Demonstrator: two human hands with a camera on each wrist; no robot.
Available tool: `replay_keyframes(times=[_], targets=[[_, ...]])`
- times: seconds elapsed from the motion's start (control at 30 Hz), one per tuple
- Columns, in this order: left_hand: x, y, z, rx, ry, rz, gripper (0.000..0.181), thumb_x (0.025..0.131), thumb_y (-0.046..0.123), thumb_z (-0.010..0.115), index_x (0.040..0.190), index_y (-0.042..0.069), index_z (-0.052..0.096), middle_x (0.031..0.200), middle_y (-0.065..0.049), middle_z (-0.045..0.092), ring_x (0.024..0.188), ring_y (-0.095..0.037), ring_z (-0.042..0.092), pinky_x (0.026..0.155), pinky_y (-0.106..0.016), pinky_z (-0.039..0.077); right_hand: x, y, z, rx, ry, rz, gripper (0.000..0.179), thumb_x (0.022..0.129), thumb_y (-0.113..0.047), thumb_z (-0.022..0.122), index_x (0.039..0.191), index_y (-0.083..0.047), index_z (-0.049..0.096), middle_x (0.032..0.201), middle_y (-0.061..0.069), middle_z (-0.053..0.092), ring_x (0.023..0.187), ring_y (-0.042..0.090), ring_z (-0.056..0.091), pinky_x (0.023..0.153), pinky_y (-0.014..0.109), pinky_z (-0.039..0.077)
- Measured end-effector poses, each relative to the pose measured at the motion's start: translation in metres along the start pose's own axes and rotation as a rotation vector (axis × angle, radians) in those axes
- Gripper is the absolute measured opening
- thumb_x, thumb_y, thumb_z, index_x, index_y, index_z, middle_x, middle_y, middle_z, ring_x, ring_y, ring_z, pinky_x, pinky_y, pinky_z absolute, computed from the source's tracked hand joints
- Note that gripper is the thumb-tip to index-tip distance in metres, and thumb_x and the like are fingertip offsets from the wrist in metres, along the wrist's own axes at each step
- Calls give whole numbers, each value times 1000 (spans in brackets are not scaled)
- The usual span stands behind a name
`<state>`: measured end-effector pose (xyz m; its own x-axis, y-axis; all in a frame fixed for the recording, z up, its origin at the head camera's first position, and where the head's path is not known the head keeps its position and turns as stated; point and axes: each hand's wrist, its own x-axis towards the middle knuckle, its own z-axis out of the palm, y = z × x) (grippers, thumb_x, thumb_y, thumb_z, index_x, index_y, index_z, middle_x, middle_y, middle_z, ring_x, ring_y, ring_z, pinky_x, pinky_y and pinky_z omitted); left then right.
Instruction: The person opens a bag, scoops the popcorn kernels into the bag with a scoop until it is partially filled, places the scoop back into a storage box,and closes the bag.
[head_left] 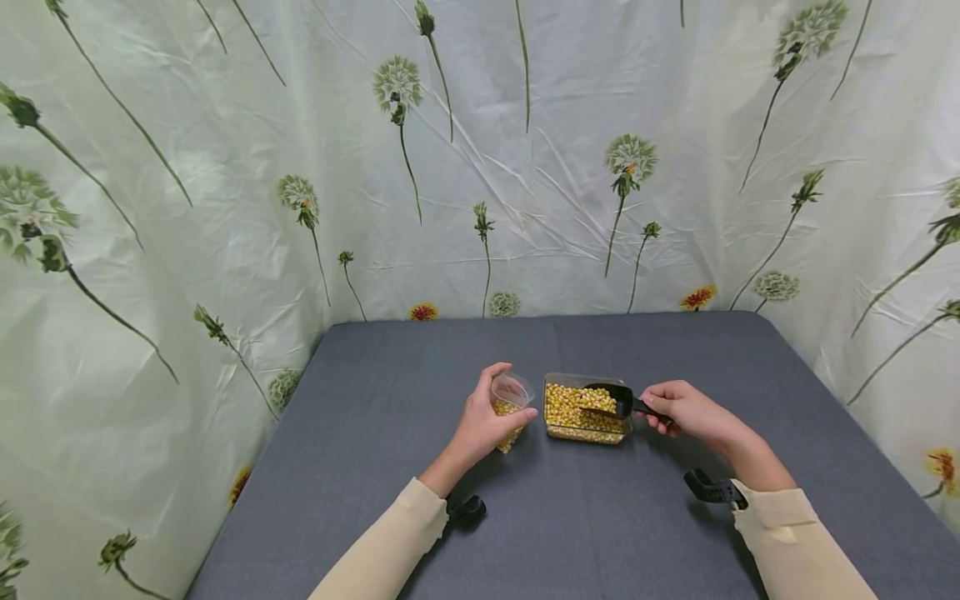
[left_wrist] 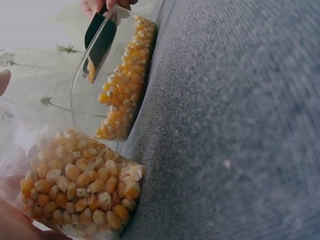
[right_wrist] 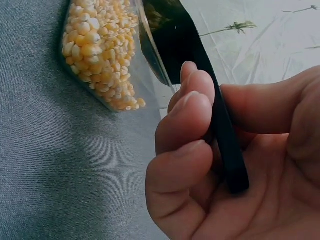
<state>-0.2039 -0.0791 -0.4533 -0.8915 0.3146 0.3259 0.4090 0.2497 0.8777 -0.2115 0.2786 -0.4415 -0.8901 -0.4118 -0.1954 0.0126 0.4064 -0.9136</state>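
My left hand (head_left: 478, 423) holds a clear plastic bag (left_wrist: 80, 187) upright on the table, thumb and fingers spread round its open mouth. Yellow corn kernels fill the lower part of this bag. Just right of it stands a clear rectangular container (head_left: 585, 434) with more corn kernels (head_left: 562, 404) inside. My right hand (head_left: 686, 407) grips a black scoop (head_left: 624, 400) by its handle (right_wrist: 227, 145), fingers curled round it. The scoop's bowl is over the container's right half and carries kernels. In the left wrist view, the bowl is tilted above the heap, near the rim.
A dark grey cloth covers the table (head_left: 360, 467). Behind it and at the sides hangs a pale curtain (head_left: 465, 167) with a dandelion print. Black straps (head_left: 712, 487) are worn at both wrists, over beige sleeves (head_left: 397, 542).
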Motion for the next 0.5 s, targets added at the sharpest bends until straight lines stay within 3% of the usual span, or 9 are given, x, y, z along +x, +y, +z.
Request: replay_keyframes(times=[0.23,0.5], targets=[[9,-41,7,17,22,-41,72,87,32,82,144,26,39,116,7,62,98,-12,62,93,-48,46,-3,-5,-1,10,12,-15,31,110,-13,40,92,6,57,75,6,53,63,14,48,57,32,40],[9,-41,7,24,7,-25,62,90,31,79,140,23,44,114,9,63,96,-9,65,86,-46,48,-7,-12,-2,-2,23,-38,32,110,-16,42,90,3,57,75,7,52,63,15,47,57,33,40]])
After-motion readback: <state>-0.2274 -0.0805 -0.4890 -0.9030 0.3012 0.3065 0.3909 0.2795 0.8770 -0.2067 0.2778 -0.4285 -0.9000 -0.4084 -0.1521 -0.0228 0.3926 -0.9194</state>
